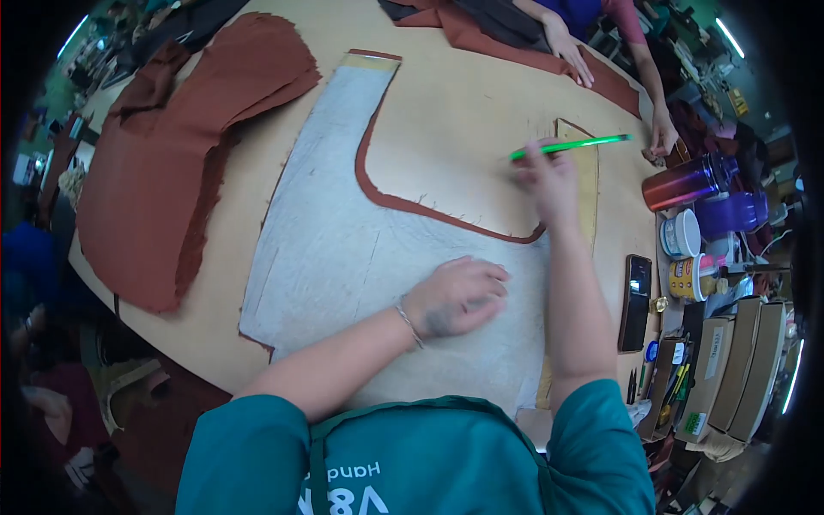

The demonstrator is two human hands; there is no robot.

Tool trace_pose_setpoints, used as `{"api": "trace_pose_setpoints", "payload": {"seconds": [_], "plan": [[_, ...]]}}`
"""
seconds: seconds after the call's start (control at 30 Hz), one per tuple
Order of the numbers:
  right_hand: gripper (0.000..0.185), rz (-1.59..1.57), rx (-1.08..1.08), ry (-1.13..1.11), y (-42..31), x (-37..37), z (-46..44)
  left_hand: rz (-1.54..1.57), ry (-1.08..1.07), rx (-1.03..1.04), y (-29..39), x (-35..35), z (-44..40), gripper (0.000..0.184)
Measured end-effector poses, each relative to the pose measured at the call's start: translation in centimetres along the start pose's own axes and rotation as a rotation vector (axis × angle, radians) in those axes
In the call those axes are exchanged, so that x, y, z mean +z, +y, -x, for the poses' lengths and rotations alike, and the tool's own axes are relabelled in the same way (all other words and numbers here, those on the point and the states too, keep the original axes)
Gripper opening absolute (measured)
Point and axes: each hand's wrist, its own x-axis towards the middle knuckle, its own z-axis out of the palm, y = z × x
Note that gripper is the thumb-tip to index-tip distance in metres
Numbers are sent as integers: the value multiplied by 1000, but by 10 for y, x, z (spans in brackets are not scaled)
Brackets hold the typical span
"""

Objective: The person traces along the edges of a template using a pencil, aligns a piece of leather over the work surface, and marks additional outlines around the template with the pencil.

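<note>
A large pale grey pattern piece [343, 249] with a deep curved cutout and yellowish edge strips lies on the table. Reddish-brown fabric [378, 193] shows beneath it along the curve and at the upper end. My left hand [459, 296] rests palm down on the pattern, fingers slightly bent and holding nothing. Above the pattern's right arm, my right hand [551, 184] is closed around a bright green pen [571, 146], held roughly level. Motion blurs the right fingers, and my forearm covers part of the pattern's right side.
A stack of reddish-brown fabric pieces [172, 163] lies at the left. Across the table, another person's hands [566, 51] touch brown fabric [515, 43]. Along the right edge are a phone [635, 302], a tumbler [682, 183], tubs [681, 233] and cardboard boxes [730, 369].
</note>
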Motion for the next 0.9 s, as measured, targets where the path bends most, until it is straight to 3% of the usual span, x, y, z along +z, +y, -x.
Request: {"api": "trace_pose_setpoints", "payload": {"seconds": [0.07,0.2,0.27,0.4,0.43,0.57,0.67,0.73,0.8,0.9], "plan": [[15,-11,-3,-153,6,38,28,28,205,-189,14,-29,10,4],[14,-77,-131,-270,20,101,59,-631,319,-324,8,-98,42,13],[15,51,-254,-274,23,123,64,-739,286,-335,9,-114,51,18],[16,81,-236,-213,21,146,68,-927,177,-285,5,-108,62,33],[16,154,-274,-189,19,148,69,-931,110,-402,7,-104,63,38],[15,171,-293,-200,30,148,71,-953,60,-436,10,-104,58,40],[15,503,-472,-195,18,118,80,-969,58,-434,8,-104,58,41],[14,526,-377,-216,19,72,81,-984,66,-447,9,-103,58,41],[13,401,-191,-138,22,18,84,-996,67,-448,9,-103,58,39],[10,17,-132,-161,42,-42,85,-999,57,-504,16,-97,54,40]]}}
